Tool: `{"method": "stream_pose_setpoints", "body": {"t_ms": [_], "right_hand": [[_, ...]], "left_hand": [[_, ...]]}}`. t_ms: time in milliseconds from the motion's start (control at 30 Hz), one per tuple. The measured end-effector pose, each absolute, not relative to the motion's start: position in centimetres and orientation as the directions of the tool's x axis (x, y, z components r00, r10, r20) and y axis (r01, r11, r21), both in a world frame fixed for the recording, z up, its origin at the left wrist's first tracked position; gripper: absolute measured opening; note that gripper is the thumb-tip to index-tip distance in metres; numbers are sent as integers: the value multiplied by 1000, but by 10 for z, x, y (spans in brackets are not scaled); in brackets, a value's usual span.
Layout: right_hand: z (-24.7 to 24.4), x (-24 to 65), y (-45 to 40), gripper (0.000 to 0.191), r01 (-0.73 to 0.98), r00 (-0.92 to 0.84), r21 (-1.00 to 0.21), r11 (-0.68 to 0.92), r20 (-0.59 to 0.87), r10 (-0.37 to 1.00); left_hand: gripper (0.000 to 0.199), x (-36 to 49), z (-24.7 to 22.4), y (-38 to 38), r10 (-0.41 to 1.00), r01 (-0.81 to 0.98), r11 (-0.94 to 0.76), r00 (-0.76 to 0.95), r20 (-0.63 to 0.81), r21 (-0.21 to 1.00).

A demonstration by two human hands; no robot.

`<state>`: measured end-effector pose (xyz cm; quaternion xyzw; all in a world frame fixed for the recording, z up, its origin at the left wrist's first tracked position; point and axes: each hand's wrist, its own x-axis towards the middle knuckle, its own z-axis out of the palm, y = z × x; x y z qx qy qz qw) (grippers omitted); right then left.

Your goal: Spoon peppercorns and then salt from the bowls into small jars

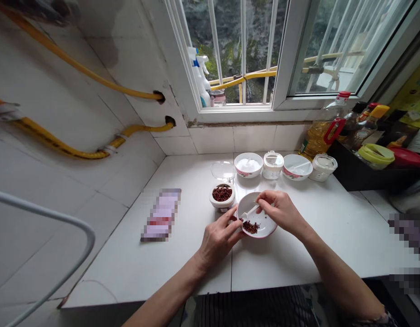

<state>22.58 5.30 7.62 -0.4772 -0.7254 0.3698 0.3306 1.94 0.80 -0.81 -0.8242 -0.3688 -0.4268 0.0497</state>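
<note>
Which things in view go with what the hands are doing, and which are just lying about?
In use:
- bowl, held by the left hand
- white spoon, in the right hand
- dark red bits in the bowl
- probably the open jar of similar bits

Apparently idle:
- two back bowls
- oil bottle
- spray bottles
- blurred purple item

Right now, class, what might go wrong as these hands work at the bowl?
The dark-red grains lie at one side of the white bowl, so tipping it might spill them. The open jar stands close to the left hand, so a nudge could knock it over.
</note>
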Motion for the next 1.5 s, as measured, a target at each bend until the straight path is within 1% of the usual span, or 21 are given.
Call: {"method": "stream_pose_setpoints", "body": {"t_ms": [67,200,367,467,533,600,700,767,867,933,967,1033,1100,1133,1200,1233,1300,1400,1467,1500], "right_hand": [[76,229,55,14,391,-297,-899,196,79,952],[78,234,60,12,282,-287,-954,104,20,958],[80,238,66,15,133,-298,-991,25,-17,954],[78,240,71,18,81,-274,-997,9,-14,962],[76,240,73,21,62,-237,-998,29,14,971],[75,236,74,24,42,-180,-996,81,72,981],[75,226,72,24,42,-94,-976,212,208,974],[77,217,68,19,98,-61,-943,317,313,948],[78,206,63,12,239,-40,-847,475,480,876],[78,200,61,9,339,-58,-743,577,596,801],[77,198,61,10,385,-88,-671,633,656,749],[74,195,62,12,452,-191,-486,749,767,613],[73,193,64,17,467,-319,-292,835,825,467],[72,193,65,18,461,-371,-219,860,833,411],[73,194,65,21,450,-423,-148,881,833,356],[75,195,65,22,451,-425,-144,881,833,353],[80,202,65,21,464,-385,-187,866,837,387],[90,221,63,15,476,-308,-349,808,794,524],[95,236,61,12,498,-316,-486,718,669,672],[96,244,60,13,517,-348,-526,675,592,727]], "left_hand": [[15,19,-8,8,573,649,-722,365,734,241],[15,19,-8,8,579,650,-719,361,731,248],[13,20,-9,8,574,646,-721,357,737,248],[13,21,-9,8,571,653,-718,352,741,243],[14,22,-9,8,569,656,-715,348,745,240],[15,22,-9,8,565,660,-714,346,749,235],[18,22,-9,8,565,668,-708,343,750,228],[18,22,-8,8,567,669,-707,342,750,229],[19,23,-7,8,560,668,-710,342,755,224],[21,23,-6,8,549,670,-711,339,764,213],[22,24,-6,8,543,672,-711,337,769,207],[23,25,-5,8,541,675,-709,333,773,205],[23,25,-5,8,544,674,-708,327,773,213],[23,25,-5,8,546,673,-707,324,773,218],[22,25,-5,8,548,672,-706,320,773,222],[21,24,-5,8,548,673,-706,322,772,221],[19,23,-6,8,555,675,-704,330,764,220],[19,23,-6,7,562,682,-698,333,757,218],[17,23,-6,6,565,688,-695,341,751,210],[17,23,-5,6,558,688,-697,342,756,203]]}}
